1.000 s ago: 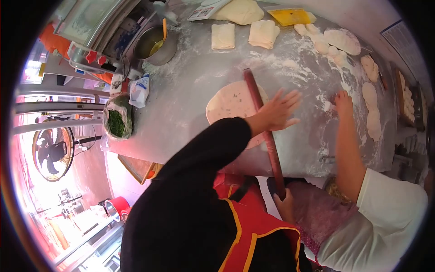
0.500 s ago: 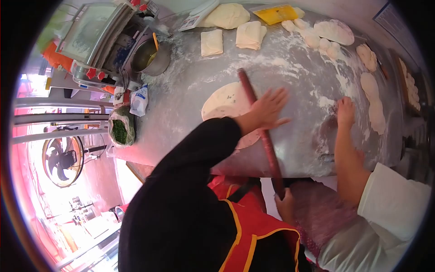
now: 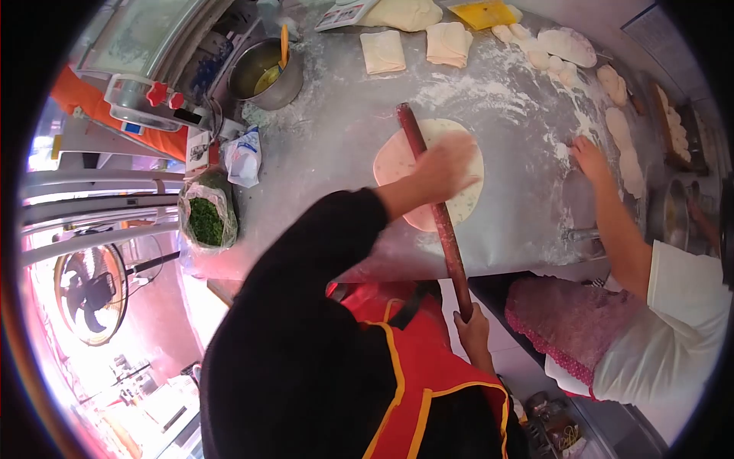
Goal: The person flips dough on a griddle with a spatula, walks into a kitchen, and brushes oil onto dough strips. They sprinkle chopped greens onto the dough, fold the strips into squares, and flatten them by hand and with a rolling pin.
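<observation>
A dark red rolling pin (image 3: 449, 243) lies slantwise across a flat round of dough (image 3: 459, 195) with small green specks. My left hand (image 3: 443, 170), in a black sleeve, presses palm down over the pin above the dough. Its fingers are blurred by motion, and the thumb sticks out apart from them. Beyond the table's front edge, my right hand (image 3: 472, 329) has its fingers closed round the near end of the pin.
A person's hand (image 3: 590, 157) touches the floured table at right. Folded dough pieces (image 3: 382, 52), a yellow scraper (image 3: 483, 14) and dough lumps (image 3: 566, 47) lie at the back. A metal pot (image 3: 275, 88) and a bag of chopped greens (image 3: 206, 220) stand left.
The camera view has shifted. The dough round shows more of its right side beyond the pin. My left hand has gone from flat, spread fingers to a blurred pose on the pin.
</observation>
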Action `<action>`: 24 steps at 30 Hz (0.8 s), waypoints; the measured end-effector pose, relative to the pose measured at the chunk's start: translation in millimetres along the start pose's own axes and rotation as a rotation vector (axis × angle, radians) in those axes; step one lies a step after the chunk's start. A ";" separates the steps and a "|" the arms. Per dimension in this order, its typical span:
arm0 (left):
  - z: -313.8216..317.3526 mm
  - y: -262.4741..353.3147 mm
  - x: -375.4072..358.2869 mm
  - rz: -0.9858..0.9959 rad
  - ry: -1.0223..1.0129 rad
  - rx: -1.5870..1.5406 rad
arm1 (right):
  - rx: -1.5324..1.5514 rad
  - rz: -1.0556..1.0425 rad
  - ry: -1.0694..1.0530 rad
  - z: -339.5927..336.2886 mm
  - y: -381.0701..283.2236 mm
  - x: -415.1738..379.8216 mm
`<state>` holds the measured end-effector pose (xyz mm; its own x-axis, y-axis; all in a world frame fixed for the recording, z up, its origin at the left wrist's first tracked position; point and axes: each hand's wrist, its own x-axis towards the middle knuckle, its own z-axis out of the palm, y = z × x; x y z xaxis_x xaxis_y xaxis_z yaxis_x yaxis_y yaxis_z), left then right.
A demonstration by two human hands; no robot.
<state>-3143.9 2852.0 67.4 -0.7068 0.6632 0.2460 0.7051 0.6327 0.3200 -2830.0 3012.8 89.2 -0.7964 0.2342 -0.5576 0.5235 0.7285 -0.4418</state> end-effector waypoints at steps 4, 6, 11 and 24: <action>-11.0 -2.6 -14.8 0.041 0.083 -0.061 | -0.062 -0.001 0.033 16.4 -7.5 -3.4; -30.9 -20.7 -59.0 -0.025 -0.034 -0.052 | -0.062 -0.001 0.016 29.2 -22.8 -5.2; -75.2 -47.2 -167.2 -0.202 -0.202 -0.046 | 0.092 -0.143 -0.053 63.1 -66.0 -5.1; 24.2 44.4 27.0 0.162 -0.110 -0.014 | 0.505 0.064 -0.066 1.7 35.7 3.3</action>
<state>-3130.3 2907.6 66.1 -0.5733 0.7961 0.1936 0.8077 0.5094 0.2970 -2813.4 3038.5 70.4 -0.7458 0.2155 -0.6303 0.6644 0.3086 -0.6806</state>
